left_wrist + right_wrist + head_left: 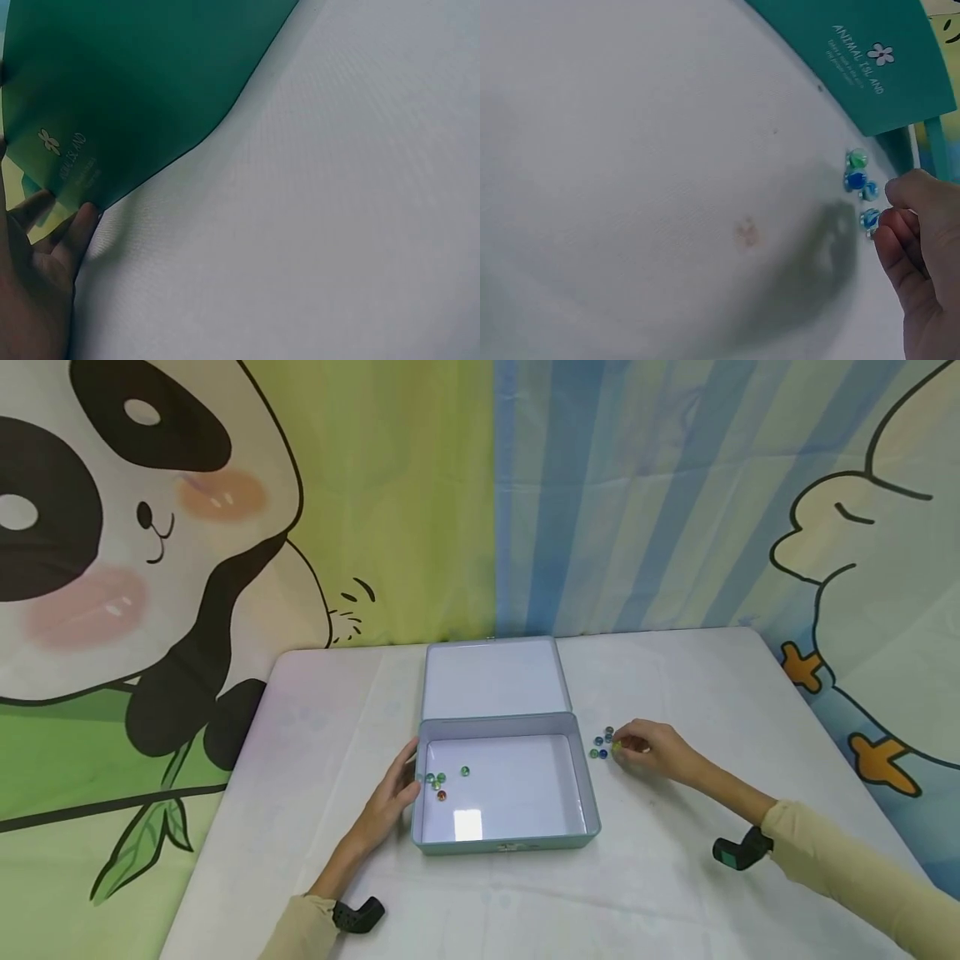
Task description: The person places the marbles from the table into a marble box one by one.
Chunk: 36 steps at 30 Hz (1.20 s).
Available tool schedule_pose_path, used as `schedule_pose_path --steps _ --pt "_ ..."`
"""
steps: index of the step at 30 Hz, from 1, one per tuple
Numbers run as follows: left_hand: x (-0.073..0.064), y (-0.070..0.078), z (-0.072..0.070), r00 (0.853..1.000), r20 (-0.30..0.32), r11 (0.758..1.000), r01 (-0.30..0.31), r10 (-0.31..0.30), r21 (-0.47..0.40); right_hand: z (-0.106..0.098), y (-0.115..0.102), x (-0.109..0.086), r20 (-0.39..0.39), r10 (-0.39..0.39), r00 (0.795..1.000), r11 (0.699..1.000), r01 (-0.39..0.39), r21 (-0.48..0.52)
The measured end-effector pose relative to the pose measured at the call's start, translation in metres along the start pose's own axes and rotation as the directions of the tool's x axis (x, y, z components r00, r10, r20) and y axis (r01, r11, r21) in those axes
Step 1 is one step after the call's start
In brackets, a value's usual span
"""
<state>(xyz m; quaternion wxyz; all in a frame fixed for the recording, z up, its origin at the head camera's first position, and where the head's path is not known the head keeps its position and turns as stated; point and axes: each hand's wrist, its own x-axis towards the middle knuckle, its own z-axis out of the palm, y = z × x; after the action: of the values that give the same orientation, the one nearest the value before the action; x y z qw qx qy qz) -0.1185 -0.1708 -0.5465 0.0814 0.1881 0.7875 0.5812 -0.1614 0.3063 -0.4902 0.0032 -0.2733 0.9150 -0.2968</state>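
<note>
A yellow-green marble (617, 747) sits at the fingertips of the right hand (655, 752), which pinches it between thumb and finger just above the white surface (675, 893), to the right of the box. Close beside those fingertips, a small cluster of blue and green marbles (603, 754) lies on the surface, near the box's right wall. The teal box (517, 785) stands with its hinged lid (495, 678) laid open toward the back. Inside, near its left wall, are several green marbles (441, 777) and one reddish-orange marble (442, 796). The left hand (386, 797) touches the outside of that left wall, its fingers loosely extended. Dark wrist devices (742, 849) hang by both cream sleeves (847, 860). Behind rises a printed backdrop (420, 502) with a panda at left.
</note>
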Motion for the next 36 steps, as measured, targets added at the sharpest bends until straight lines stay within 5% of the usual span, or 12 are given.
schedule_pose_path --steps 12,23,27,36 --pt "-0.001 0.001 0.001 1.0 -0.009 1.0 0.002 -0.002 0.006 -0.033 -0.047 0.04 -0.064 0.016 0.998 0.992 -0.008 0.123" --pt "-0.001 0.0 -0.001 1.0 -0.008 1.0 0.002 -0.002 -0.014 -0.014 -0.092 0.09 0.093 -0.073 0.993 0.97 0.049 0.237" --pt "-0.001 0.0 -0.001 1.0 0.002 0.999 -0.012 0.012 -0.035 0.004 -0.109 0.115 0.187 -0.127 0.974 0.969 0.081 0.234" --pt "0.001 0.001 -0.001 1.0 0.009 0.999 -0.021 0.021 -0.047 0.042 -0.148 0.157 0.371 -0.245 0.896 0.96 0.171 0.222"
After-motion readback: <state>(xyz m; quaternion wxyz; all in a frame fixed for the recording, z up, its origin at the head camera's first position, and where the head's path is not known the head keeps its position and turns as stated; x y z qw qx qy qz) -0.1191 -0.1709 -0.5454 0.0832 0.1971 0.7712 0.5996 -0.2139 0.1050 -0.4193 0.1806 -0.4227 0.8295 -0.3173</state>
